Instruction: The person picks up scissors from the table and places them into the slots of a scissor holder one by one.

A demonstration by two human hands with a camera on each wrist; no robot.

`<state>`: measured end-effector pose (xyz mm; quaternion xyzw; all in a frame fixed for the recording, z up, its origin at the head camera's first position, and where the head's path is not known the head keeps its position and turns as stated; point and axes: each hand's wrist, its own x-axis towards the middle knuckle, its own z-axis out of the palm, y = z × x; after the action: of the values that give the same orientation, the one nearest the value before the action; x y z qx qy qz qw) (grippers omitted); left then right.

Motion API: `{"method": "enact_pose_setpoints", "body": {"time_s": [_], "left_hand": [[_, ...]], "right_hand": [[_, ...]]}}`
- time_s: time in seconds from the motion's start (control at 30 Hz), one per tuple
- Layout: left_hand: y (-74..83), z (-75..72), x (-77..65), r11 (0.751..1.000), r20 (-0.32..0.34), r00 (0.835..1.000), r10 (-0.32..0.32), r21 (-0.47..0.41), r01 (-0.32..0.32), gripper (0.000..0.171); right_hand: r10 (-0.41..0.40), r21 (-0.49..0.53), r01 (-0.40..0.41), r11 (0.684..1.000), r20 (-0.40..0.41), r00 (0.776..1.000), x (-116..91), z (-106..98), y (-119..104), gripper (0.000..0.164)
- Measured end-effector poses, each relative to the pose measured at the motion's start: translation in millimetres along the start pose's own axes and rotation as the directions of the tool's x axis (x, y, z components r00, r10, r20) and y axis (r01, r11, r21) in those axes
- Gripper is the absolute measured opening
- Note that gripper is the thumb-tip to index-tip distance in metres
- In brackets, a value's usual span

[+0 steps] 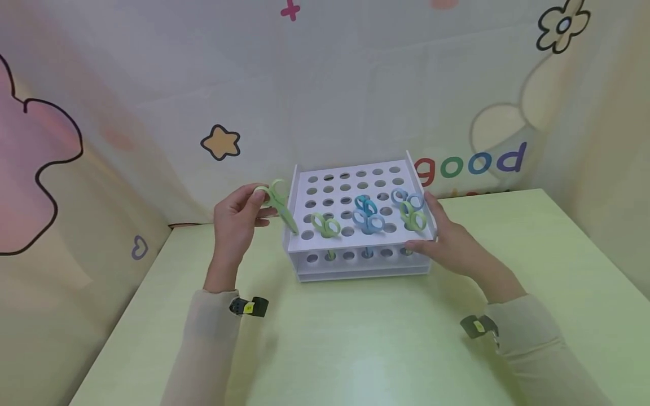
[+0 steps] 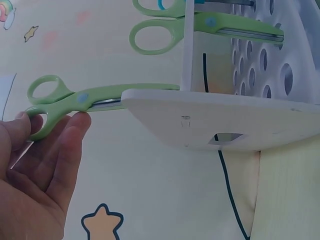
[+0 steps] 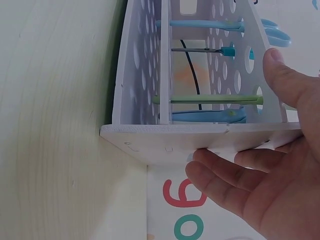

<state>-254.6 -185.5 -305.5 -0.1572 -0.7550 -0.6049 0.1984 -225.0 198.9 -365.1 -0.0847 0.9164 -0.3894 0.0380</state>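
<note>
My left hand [image 1: 235,223] pinches a pair of green scissors [image 1: 282,210] by one handle loop. In the head view their blades point down over the front left corner of the white rack [image 1: 355,247]; I cannot tell whether the tip is in a hole. My right hand [image 1: 452,242] grips the rack's right side, thumb at the front edge and fingers against the side panel [image 3: 200,142]. Other scissors stand handles up in the holes: a green pair [image 1: 325,225] at front left, a blue pair [image 1: 368,221], a teal pair [image 1: 365,204], another blue pair [image 1: 407,198] and a green pair [image 1: 413,217] at right.
The rack stands on a pale green table [image 1: 345,332]. Behind it hangs a light printed cloth [image 1: 345,90] with a star [image 1: 220,142] and coloured letters [image 1: 469,163]. Several rows of round holes cover the rack's top.
</note>
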Motion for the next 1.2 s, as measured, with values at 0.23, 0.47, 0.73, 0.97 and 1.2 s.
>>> {"method": "enact_pose_setpoints", "body": {"time_s": [0.23, 0.47, 0.73, 0.97, 1.2], "left_hand": [[-1.1, 7.4, 6.9, 0.997, -0.033, 0.997, -0.073, -0.019, 0.072, 0.03], [-4.3, 19.1, 16.6, 0.992, -0.035, 0.993, -0.111, -0.062, 0.109, 0.027], [-7.0, 36.8, 24.6, 0.985, -0.03, 0.987, -0.155, -0.084, 0.152, 0.028], [-7.0, 48.0, 29.1, 0.982, -0.034, 0.984, -0.176, -0.08, 0.173, 0.027], [-10.0, 56.3, 33.3, 0.982, -0.063, 0.981, -0.183, -0.056, 0.18, 0.025]], "right_hand": [[-0.001, -0.004, 0.001, 1.0, -0.003, 1.0, -0.5, -0.1, -0.4, 0.118], [-0.002, 0.01, 0.002, 1.0, -0.005, 1.0, -1.4, -0.9, 0.7, 0.117], [-0.007, 0.012, 0.007, 1.0, -0.016, 1.0, -2.3, -1.1, 3.9, 0.117], [-0.014, 0.02, 0.015, 1.0, -0.024, 1.0, -2.9, 0.2, 3.2, 0.116], [-0.005, 0.028, 0.005, 1.0, -0.021, 1.0, -2.9, 0.0, -0.8, 0.115]]}}
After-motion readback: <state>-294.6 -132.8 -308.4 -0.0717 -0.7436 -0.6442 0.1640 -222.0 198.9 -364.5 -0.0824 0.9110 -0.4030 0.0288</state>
